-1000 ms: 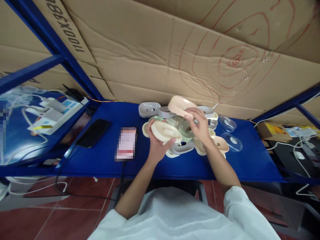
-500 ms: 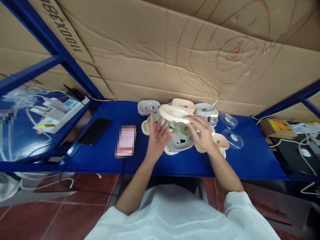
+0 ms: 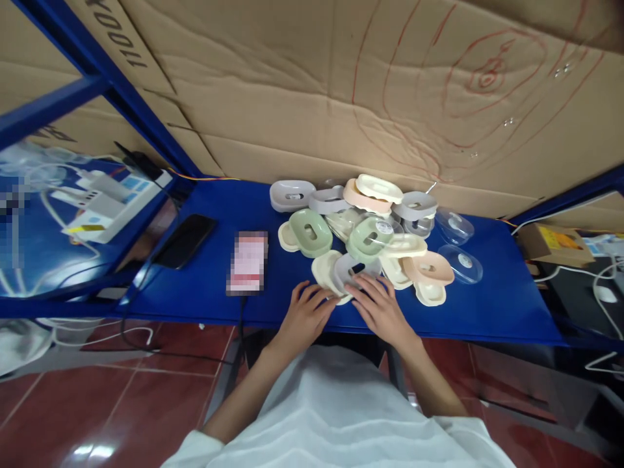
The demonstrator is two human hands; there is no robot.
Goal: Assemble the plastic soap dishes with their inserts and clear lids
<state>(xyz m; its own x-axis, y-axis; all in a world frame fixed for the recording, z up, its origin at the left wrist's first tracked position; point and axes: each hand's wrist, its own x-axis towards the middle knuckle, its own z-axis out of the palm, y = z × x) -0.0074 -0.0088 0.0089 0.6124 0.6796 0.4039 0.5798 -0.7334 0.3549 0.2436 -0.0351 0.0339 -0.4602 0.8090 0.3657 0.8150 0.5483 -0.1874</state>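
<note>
Several oval plastic dishes lie in a loose heap on the blue table. Near the front edge, a cream piece [image 3: 325, 268] lies beside a grey dish [image 3: 351, 265]. My left hand [image 3: 308, 313] is at the cream piece's near edge, its fingers slightly spread and nothing seen in them. Over the near side of the grey dish my right hand [image 3: 379, 304] rests with its fingers apart. Two green dishes [image 3: 311, 233] sit behind, one with a clear lid [image 3: 390, 233] partly over it. A peach dish [image 3: 431, 268] is to the right.
On the left of the blue table [image 3: 205, 299] lie a black phone [image 3: 184, 240] and a lit, blurred-out phone [image 3: 247, 263] with a cable. Clear lids [image 3: 461, 263] are at the right. Cardboard [image 3: 273, 97] stands behind; a small carton [image 3: 556, 247] is far right.
Both hands have come down toward the table's front edge. The cream piece my right hand held up is out of it; a cream dish now lies on the peach one at the back.
</note>
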